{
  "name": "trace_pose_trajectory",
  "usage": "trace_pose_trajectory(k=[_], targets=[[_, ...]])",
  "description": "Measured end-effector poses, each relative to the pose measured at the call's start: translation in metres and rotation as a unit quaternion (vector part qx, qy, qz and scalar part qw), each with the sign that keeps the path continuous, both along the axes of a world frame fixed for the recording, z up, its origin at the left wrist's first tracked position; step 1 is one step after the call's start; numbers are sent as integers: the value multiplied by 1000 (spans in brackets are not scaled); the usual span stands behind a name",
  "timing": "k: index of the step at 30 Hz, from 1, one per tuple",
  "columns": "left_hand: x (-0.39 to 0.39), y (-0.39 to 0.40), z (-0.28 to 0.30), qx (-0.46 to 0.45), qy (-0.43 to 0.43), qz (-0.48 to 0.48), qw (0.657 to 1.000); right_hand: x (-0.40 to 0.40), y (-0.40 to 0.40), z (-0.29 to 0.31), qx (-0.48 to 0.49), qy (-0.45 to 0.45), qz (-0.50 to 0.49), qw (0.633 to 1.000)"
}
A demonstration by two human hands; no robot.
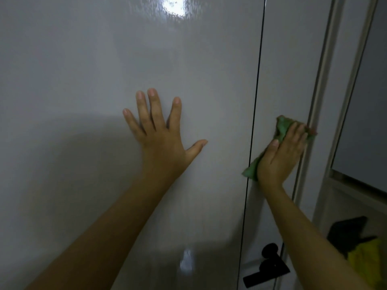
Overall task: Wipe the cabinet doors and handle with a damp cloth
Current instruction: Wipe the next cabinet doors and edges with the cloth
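While the left hand [161, 132] is laid flat against the wide glossy cabinet door [104, 101] with its fingers [154, 107] spread wide and straight, a green cloth [281, 128] is pressed by the right hand [281, 155] against the narrower door [291, 70] to the right of the dark vertical gap. The right fingers [297, 132] are laid nearly straight over the bunched cloth, next to the pale door frame [322, 80]. A black handle [267, 266] is seen low on the narrower door, well below the cloth.
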State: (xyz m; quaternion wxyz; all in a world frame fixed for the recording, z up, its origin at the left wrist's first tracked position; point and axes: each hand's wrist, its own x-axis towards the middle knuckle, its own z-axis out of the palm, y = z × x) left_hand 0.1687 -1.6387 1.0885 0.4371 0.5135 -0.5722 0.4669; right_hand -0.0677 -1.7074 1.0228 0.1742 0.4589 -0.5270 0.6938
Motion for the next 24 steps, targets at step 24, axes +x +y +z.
trace_pose_trajectory(k=[24], targets=[[71, 53, -10, 30, -8, -16, 999, 41, 12, 3, -31, 233, 10, 972]])
